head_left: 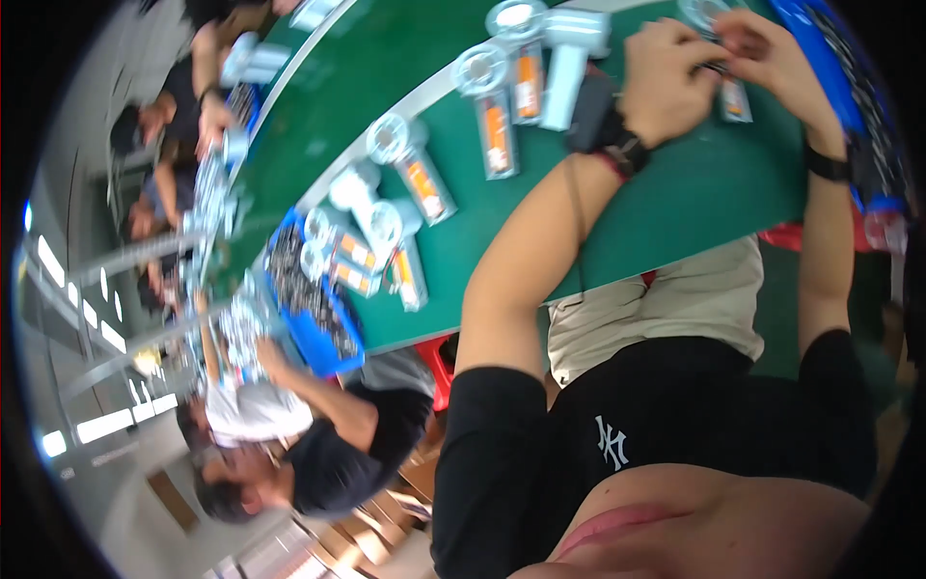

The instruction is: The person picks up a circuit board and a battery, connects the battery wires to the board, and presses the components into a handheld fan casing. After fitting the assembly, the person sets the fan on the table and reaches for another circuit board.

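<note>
At the far right of the green table, my left hand [667,85] and my right hand [775,66] meet with bent fingers. Their closed fingertips come together over a pale blue handheld fan [736,102], around a small dark thing too blurred to name. The fan's ring head and the end of its handle, with an orange part inside, show past my fingers; its middle is hidden. Just left of my left hand lie a pale blue fan housing [567,85] and two ring-headed fans [497,140] [528,82] with orange parts in their handles.
More open fans [424,183] [408,275] lie leftward along the green table [540,222]. A blue bin of dark parts [313,309] stands at the left edge, another blue bin [849,77] at right. A black box and cable [591,114] hang at my left wrist. Co-workers [318,454] sit at left.
</note>
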The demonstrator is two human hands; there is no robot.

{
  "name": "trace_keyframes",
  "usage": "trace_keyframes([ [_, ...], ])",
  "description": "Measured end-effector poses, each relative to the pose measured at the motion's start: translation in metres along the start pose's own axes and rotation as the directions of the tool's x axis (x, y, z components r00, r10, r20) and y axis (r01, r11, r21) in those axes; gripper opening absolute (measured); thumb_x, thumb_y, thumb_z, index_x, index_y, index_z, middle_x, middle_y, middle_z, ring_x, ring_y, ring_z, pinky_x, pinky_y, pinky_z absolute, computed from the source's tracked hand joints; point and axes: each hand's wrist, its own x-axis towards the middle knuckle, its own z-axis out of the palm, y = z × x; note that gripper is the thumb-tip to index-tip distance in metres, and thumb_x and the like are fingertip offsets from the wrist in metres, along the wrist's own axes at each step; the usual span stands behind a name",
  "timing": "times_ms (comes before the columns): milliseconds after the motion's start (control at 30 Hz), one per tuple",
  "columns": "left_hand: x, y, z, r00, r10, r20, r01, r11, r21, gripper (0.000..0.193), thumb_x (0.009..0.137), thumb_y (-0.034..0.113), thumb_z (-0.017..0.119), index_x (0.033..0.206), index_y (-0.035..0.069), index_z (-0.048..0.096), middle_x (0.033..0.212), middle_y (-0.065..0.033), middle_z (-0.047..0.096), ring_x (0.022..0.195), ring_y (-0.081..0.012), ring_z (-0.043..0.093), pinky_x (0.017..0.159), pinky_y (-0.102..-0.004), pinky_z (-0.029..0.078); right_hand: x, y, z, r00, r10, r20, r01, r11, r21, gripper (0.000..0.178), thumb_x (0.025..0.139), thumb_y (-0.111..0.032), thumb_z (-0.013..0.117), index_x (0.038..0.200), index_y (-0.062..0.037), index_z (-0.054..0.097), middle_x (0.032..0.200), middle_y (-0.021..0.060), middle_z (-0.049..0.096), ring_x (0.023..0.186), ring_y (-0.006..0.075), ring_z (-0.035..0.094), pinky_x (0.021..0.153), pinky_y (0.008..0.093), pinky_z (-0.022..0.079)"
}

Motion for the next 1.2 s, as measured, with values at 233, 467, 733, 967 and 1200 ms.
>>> trace_keyframes([
  [233, 0.01, 0.017, -0.022, 0.955, -0.166, 0.247, 0.221, 0.951, -0.217, 0.031, 0.088, 0.001, 0.063, 0.118, 0.006, 0.072, 0.113, -0.0133, 0.063, 0.104, -0.0267, 0.062, 0.09, -0.0338, 0.05, 0.004, -0.029, 0.012, 0.995, -0.101, -0.021, 0.103, 0.977, 0.187, 0.03, 0.085, 0.005, 0.069, 0.114, 0.0011, 0.064, 0.098, 0.01, 0.07, 0.089, 0.0144, 0.067, 0.077, 0.0283, 0.054],
  [467, 0.003, 0.013, -0.026, 0.914, -0.249, 0.321, 0.332, 0.914, -0.234, 0.034, 0.091, -0.001, 0.062, 0.124, 0.001, 0.068, 0.118, -0.0109, 0.061, 0.106, -0.0216, 0.06, 0.093, -0.032, 0.047, 0.0, -0.031, 0.017, 0.989, -0.121, -0.081, 0.13, 0.985, 0.111, 0.038, 0.075, 0.006, 0.068, 0.112, 0.0021, 0.066, 0.094, 0.009, 0.064, 0.085, 0.0144, 0.067, 0.078, 0.0284, 0.056],
  [733, 0.006, 0.016, -0.025, 0.911, -0.259, 0.32, 0.327, 0.928, -0.18, 0.035, 0.091, -0.001, 0.063, 0.126, 0.0, 0.066, 0.117, -0.0098, 0.059, 0.105, -0.0199, 0.058, 0.092, -0.0317, 0.047, -0.002, -0.033, 0.018, 0.98, -0.167, -0.111, 0.164, 0.986, -0.04, 0.038, 0.074, 0.005, 0.066, 0.112, 0.0007, 0.067, 0.093, 0.0102, 0.063, 0.083, 0.0179, 0.068, 0.073, 0.0312, 0.055],
  [967, 0.002, 0.02, -0.022, 0.945, -0.197, 0.261, 0.22, 0.973, -0.064, 0.033, 0.088, -0.001, 0.065, 0.121, 0.002, 0.07, 0.115, -0.0104, 0.058, 0.107, -0.0231, 0.057, 0.094, -0.0345, 0.046, -0.006, -0.035, 0.021, 0.975, -0.196, -0.101, 0.184, 0.976, -0.121, 0.037, 0.074, 0.005, 0.065, 0.11, -0.0018, 0.068, 0.084, 0.0068, 0.061, 0.078, 0.0185, 0.065, 0.068, 0.0327, 0.052],
  [1200, 0.004, 0.02, -0.022, 0.957, -0.043, 0.287, -0.004, 0.987, 0.158, 0.036, 0.085, 0.001, 0.068, 0.12, 0.008, 0.073, 0.114, -0.0123, 0.059, 0.106, -0.0284, 0.056, 0.095, -0.0415, 0.043, -0.006, -0.035, 0.021, 0.967, -0.247, -0.066, 0.228, 0.95, -0.213, 0.038, 0.072, 0.006, 0.064, 0.109, -0.0025, 0.068, 0.081, 0.0057, 0.059, 0.074, 0.0186, 0.06, 0.064, 0.0345, 0.048],
])
